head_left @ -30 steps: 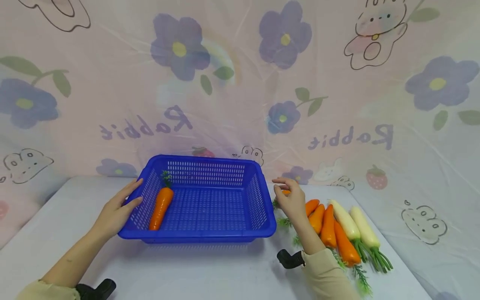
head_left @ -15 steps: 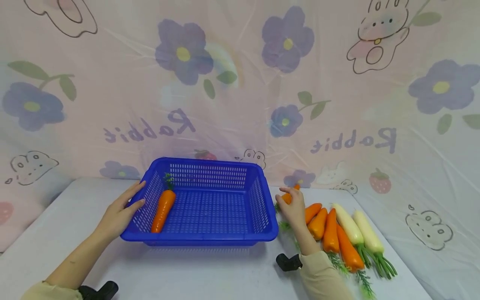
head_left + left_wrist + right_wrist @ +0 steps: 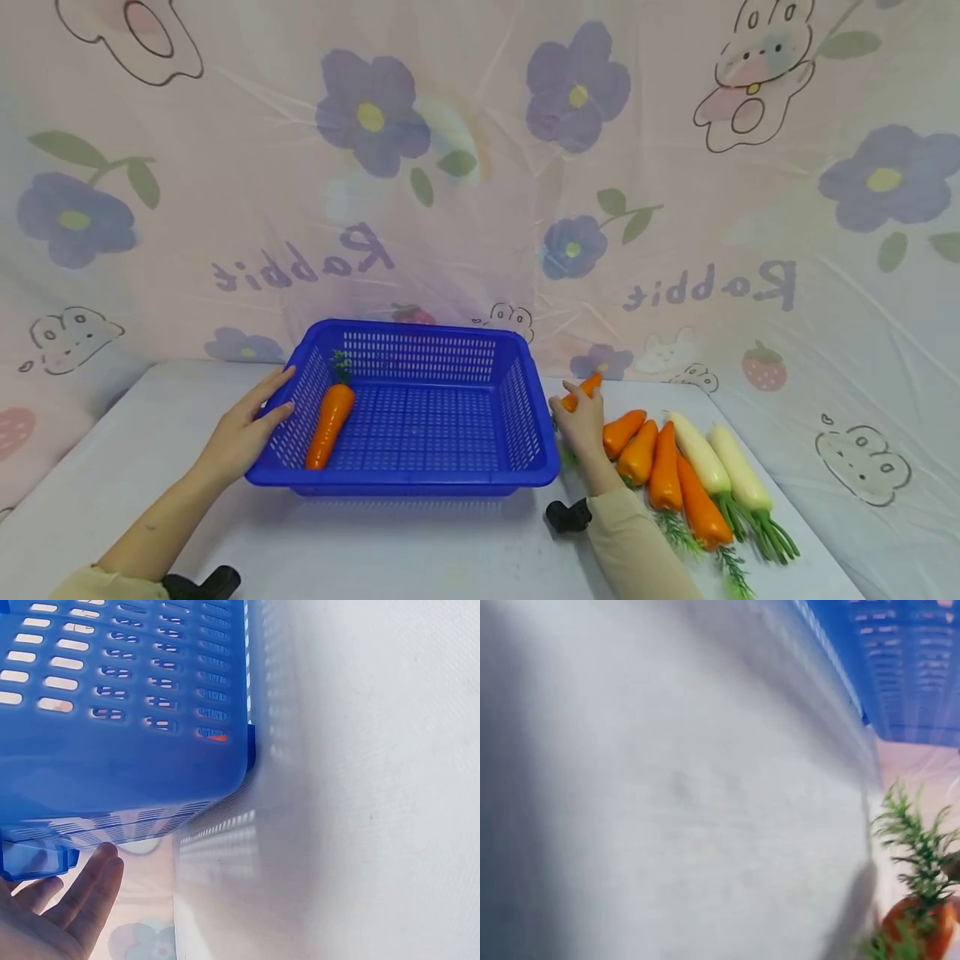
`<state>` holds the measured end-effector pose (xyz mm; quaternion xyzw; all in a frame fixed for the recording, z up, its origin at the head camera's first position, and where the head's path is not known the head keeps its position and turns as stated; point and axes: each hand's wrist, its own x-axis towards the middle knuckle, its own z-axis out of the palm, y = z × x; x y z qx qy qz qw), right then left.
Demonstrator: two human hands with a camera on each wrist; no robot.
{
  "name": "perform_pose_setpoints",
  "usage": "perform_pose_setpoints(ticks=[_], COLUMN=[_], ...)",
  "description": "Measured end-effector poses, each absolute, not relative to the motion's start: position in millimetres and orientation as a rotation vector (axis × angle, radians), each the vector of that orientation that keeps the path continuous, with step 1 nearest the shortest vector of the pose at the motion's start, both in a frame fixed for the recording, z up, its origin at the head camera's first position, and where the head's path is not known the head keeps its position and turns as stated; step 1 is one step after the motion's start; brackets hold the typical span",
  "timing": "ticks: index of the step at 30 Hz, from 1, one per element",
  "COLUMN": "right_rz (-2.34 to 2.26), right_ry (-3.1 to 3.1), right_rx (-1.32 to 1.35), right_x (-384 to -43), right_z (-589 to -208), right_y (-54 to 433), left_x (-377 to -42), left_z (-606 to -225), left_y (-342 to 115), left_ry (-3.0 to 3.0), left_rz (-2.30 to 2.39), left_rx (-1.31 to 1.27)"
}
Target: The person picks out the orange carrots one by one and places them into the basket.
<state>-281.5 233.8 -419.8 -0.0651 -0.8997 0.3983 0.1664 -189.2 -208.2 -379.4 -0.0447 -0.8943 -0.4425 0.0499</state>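
Note:
A blue plastic basket (image 3: 420,479) rests on the white table. My left hand (image 3: 243,433) holds its left rim, with the thumb and a finger over the edge; in the left wrist view, fingertips (image 3: 105,874) show below the rim. One orange carrot (image 3: 330,425) with green leaves lies along the basket's left side. At the right of the basket, my right hand (image 3: 583,427) grips another carrot (image 3: 591,385), its tip pointing up and away. The right wrist view shows that carrot's leafy top (image 3: 915,847), with a finger at the edge of the frame.
Right of my right hand lie several orange carrots (image 3: 665,471) side by side. Two white radishes (image 3: 738,467) with green stems lie at their far right. A printed cloth (image 3: 480,183) hangs behind the table.
My right hand has closed on the far carrot and drawn slightly nearer, with more of the carrot showing. The left hand keeps its place on the basket. The head view has shifted slightly.

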Motion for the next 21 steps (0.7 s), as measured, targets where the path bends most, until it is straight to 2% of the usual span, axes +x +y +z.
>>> perform_pose_setpoints(ticks=[17, 21], right_rz=[1.174, 1.172], right_ry=[-2.555, -2.498], right_rx=[-0.361, -0.308], right_x=[-276.0, -272.1], right_z=[-417.6, -411.2], right_y=[234.4, 235.9], left_x=[-189.1, -189.2], left_z=[-378.6, -378.4], left_y=[-209.0, -208.7], left_ry=[-2.719, -2.716], left_rz=[-1.348, -1.356], left_rx=[-0.137, -0.142])
